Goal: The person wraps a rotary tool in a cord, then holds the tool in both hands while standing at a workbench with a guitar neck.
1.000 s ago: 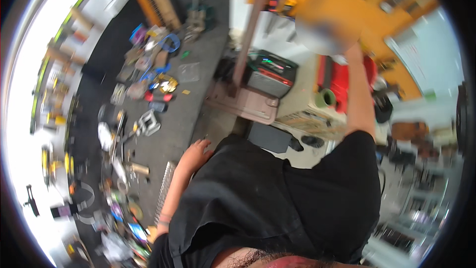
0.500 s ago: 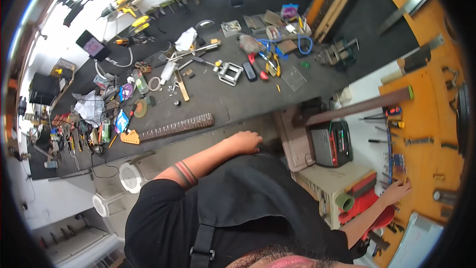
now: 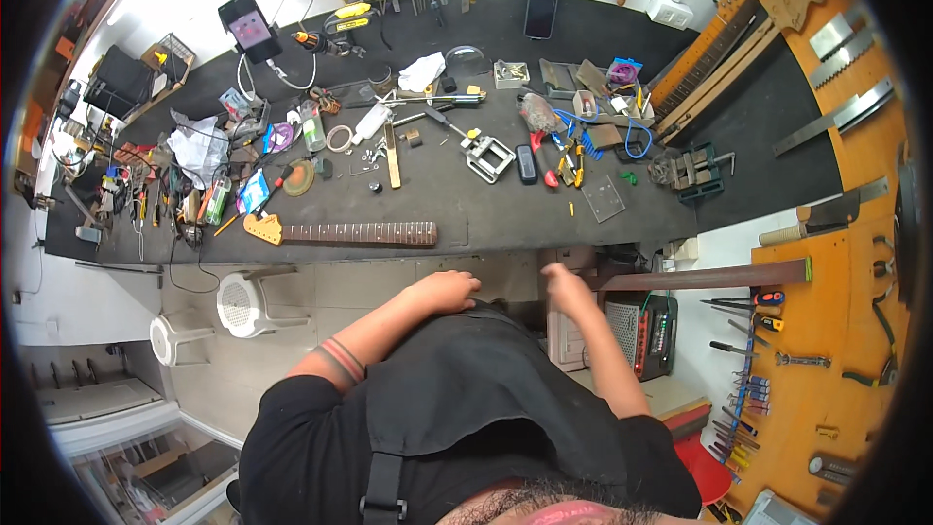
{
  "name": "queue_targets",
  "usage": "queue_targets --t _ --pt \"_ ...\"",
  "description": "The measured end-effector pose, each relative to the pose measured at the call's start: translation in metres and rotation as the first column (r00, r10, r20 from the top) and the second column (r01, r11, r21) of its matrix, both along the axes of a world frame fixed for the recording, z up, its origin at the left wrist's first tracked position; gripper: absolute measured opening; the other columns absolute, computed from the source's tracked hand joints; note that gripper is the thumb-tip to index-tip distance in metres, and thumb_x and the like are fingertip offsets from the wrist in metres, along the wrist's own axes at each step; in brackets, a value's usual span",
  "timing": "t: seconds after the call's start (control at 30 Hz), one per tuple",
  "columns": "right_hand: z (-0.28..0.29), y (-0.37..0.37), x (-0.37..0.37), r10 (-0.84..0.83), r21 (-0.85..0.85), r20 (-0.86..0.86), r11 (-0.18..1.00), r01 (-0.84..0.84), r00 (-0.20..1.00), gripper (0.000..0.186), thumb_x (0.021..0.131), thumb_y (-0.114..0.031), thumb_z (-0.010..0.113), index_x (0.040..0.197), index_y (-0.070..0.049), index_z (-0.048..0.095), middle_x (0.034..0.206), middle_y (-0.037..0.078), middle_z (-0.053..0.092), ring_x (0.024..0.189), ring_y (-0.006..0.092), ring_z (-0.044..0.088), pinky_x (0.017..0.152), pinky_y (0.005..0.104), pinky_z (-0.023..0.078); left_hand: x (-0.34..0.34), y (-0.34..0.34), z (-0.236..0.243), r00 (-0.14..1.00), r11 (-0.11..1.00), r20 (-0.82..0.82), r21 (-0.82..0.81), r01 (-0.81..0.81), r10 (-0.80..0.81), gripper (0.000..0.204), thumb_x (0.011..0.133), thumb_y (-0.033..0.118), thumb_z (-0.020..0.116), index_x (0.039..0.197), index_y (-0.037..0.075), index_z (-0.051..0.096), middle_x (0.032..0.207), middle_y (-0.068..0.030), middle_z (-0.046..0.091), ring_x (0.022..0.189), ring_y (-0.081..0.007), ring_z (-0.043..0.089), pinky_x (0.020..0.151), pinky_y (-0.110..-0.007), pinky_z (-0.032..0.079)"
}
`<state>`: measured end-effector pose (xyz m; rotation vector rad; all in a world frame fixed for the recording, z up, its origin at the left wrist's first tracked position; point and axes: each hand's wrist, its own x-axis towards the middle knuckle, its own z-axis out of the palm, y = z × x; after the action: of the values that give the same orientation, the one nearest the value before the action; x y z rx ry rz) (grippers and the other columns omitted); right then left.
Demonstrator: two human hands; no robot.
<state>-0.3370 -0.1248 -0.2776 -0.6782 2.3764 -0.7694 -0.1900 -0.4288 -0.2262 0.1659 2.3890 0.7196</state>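
Our left hand (image 3: 445, 292) is loosely curled at our black apron (image 3: 466, 369), palm hidden; we cannot tell whether it holds anything. Our right hand (image 3: 567, 290), blurred and partly curled, is near the table's (image 3: 515, 222) front edge; its grip is unclear too. A guitar neck (image 3: 360, 233) lies along that edge, left of its middle, headstock (image 3: 262, 227) toward the left corner.

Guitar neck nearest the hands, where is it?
In the head view, the guitar neck lies left of centre, along the front edge of the dark workbench, beyond and left of the left hand, with a blue packet behind its headstock.
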Motion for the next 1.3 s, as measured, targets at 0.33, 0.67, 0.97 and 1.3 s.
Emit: queue_targets --t 0.33,0.67,0.97,1.3 --pt "-0.052 -0.147 -0.052 0.206 0.563 -0.092 0.817 -0.120 0.974 0.043 0.088 -0.014 0.072 0.128 -0.002 0.065 0.135 0.022 0.065 0.128 0.0417 0.064 0.108 0.0494 0.055 0.096 -0.220 -0.052 0.784 0.662 -0.463 -0.438 -0.608 0.414 0.103 0.072 0.023 0.093 0.160 0.019 0.041 0.150 -0.0103 0.051 0.143 -0.0308 0.048 0.117 -0.064 0.038" --pt "-0.085 -0.175 -0.085 0.070 0.814 0.085 0.571 -0.110 0.994 0.088 0.070 -0.030 0.094 0.143 0.000 0.056 0.147 0.027 0.060 0.138 0.0428 0.059 0.115 0.0465 0.052 0.103 -0.318 -0.096 0.914 0.881 -0.381 -0.377 -0.288 0.135 0.052 0.074 0.018 0.086 0.120 0.012 0.063 0.118 -0.0068 0.064 0.120 -0.0301 0.061 0.098 -0.055 0.050" --pt "-0.078 -0.184 -0.088 0.029 0.857 0.117 0.501 -0.116 0.993 0.087 0.068 -0.027 0.097 0.143 -0.002 0.058 0.150 0.026 0.059 0.138 0.0414 0.060 0.114 0.0465 0.054 0.072 -0.299 -0.095 0.921 0.948 -0.348 -0.191 -0.255 0.178 0.049 0.077 0.017 0.083 0.122 0.010 0.065 0.121 -0.0090 0.064 0.121 -0.0308 0.061 0.097 -0.051 0.055" --pt "-0.056 -0.202 -0.083 -0.017 0.839 0.130 0.535 -0.101 0.991 0.083 0.069 -0.023 0.098 0.139 0.002 0.061 0.149 0.027 0.061 0.137 0.0417 0.062 0.112 0.0465 0.054 0.075 -0.284 -0.103 0.884 0.957 -0.433 -0.133 -0.257 0.177 0.047 0.083 0.022 0.082 0.123 0.009 0.064 0.122 -0.0095 0.063 0.120 -0.0312 0.060 0.093 -0.050 0.052"
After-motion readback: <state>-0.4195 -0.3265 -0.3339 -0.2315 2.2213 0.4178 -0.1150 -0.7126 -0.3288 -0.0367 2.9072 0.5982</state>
